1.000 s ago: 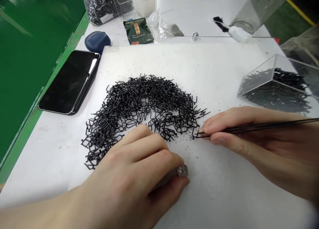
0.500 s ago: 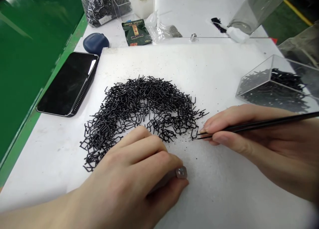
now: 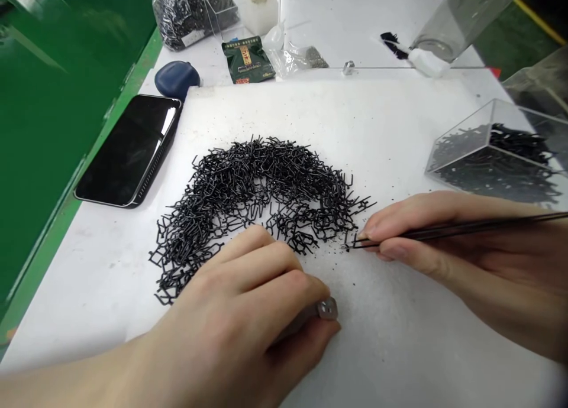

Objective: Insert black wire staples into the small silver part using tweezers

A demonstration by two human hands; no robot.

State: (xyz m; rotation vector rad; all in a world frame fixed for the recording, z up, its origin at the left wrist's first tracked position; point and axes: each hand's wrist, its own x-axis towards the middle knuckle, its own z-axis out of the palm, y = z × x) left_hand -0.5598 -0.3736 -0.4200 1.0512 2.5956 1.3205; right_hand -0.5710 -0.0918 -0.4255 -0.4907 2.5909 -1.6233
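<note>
My left hand [image 3: 248, 301] is closed around a small metal block [image 3: 328, 308]. Only the block's end, with small holes, shows between thumb and forefinger. My right hand [image 3: 439, 236] is closed on thin black tweezers [image 3: 461, 226], held almost level. Their tips reach left to a small bent black wire piece [image 3: 350, 242] at the right end of a pile. I cannot tell whether the tips grip it. The curved pile of black bent wire pieces [image 3: 266, 165] lies on the white work surface beyond my left hand, which hides part of its near side.
A clear box [image 3: 492, 154] of black pieces lies tilted at the right. At the left are a phone [image 3: 128, 151] and a dark blue case [image 3: 176, 78]. Along the back stand a bag of black parts [image 3: 189, 18], a green packet [image 3: 249, 59] and a metal nut [image 3: 348, 68].
The whole scene has shifted slightly right in view. The tweezers' two arms show further apart at the back, and their tips stay by the same wire piece. My left hand keeps its hold.
</note>
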